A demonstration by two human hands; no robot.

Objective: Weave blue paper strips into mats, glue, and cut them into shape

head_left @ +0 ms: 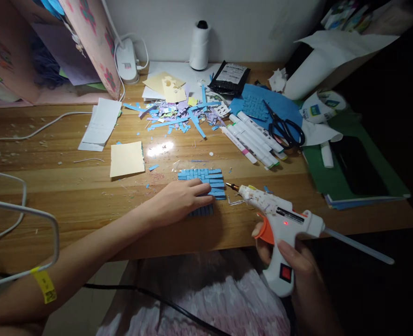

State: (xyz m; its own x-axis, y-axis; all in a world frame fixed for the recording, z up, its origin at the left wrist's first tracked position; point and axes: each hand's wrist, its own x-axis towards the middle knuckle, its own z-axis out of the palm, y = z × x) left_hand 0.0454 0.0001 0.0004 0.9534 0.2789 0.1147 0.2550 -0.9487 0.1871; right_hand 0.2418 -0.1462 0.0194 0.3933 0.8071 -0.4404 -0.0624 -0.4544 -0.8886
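Head view: one cream paper square (127,159); one left hand (180,199), fingers slightly spread, lying on one woven blue mat (216,177) atop one wooden desk (70,182); one right hand (302,266) gripping one white glue gun (279,247), nozzle (232,186) near the mat.

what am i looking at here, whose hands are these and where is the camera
There is no machine here: a person works with two bare hands. The single picture comes from a camera worn on the person's head, looking forward and down at a wooden desk.

The left hand rests on a woven piece of blue strips. The right hand holds a white glue gun with an orange trigger; its tip points toward the strips.

Farther back lie colourful paper scraps, several markers, black-handled scissors and a black packet. A yellowish paper square lies left of the woven piece.
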